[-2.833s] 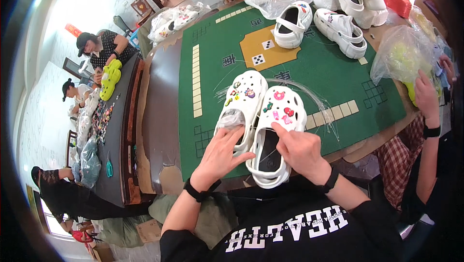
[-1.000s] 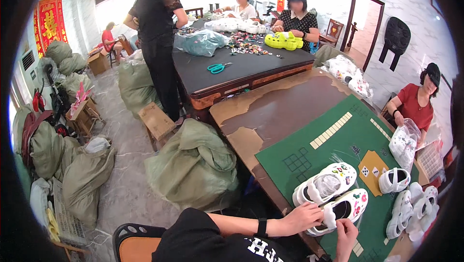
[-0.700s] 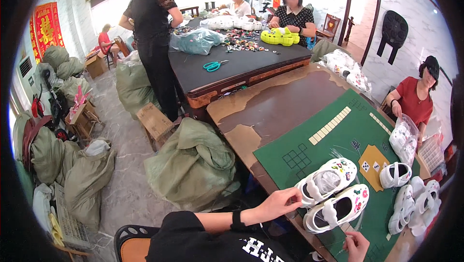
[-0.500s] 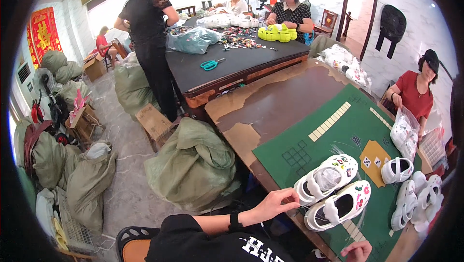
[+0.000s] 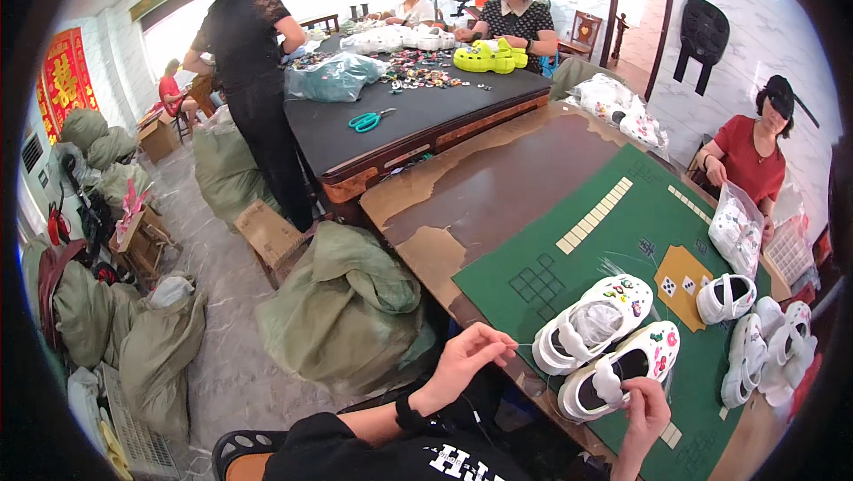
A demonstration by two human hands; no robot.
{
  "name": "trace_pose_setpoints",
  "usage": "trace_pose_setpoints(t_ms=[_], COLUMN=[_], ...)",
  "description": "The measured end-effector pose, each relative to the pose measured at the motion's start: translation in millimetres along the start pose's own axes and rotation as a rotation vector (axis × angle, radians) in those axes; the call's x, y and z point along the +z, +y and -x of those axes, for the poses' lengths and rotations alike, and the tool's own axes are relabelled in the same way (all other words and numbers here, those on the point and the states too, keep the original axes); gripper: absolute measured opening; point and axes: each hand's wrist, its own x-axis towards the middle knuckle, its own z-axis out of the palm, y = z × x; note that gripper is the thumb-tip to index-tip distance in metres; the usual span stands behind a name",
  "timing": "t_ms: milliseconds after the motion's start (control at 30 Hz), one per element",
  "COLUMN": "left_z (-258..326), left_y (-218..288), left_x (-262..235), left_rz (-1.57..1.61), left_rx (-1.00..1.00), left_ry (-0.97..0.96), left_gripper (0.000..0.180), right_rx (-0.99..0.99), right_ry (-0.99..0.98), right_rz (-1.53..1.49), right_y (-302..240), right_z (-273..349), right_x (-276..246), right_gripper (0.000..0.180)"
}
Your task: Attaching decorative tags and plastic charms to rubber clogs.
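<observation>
A pair of white clogs with colourful charms lies on the green mat in front of me. The farther clog has crumpled clear plastic inside. The nearer clog shows a dark inside and a white cloud-shaped piece on its strap. Just left of the pair, my left hand pinches a thin clear strand that runs toward the farther clog. My right hand is at the strap of the nearer clog, its thumb and finger closed together; what they hold is too small to make out.
More white clogs and a white shoe with a strap stand at the right, where a person in red holds a bagged pair. Beyond is a dark table with teal scissors, charms and yellow-green clogs. Sacks fill the left floor.
My right hand has come up from the lower edge to the nearer clog's strap. My left hand has drawn back left from the clogs, with the strand now showing at its fingertips.
</observation>
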Motion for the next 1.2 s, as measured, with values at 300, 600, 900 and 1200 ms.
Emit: trace_pose_setpoints(t_ms=[300,600,900,1200], left_z=[-7.3,-14.4,-38.1,-49.6], left_y=[9.5,-26.8,-45.5,-51.1], left_x=[3.1,24.6,62.1,62.5], left_rz=[0.531,0.15,-0.777,-1.068], left_rx=[-0.111,-0.259,0.207,0.254], left_ry=[-0.052,-0.086,-0.009,-0.024], left_gripper=[0.009,0.015,0.015,0.017], right_rx=[-0.459,-0.32,0.316,0.195], right_ry=[-0.35,-0.344,-0.314,-0.268], right_rz=[0.551,0.605,-0.209,-0.255], right_y=[-24.0,2.1,11.7,22.5], right_z=[-44.4,-46.1,-67.7,-59.3], right_x=[55.5,66.9,56.4,60.0], right_gripper=[0.007,0.023,0.011,0.012])
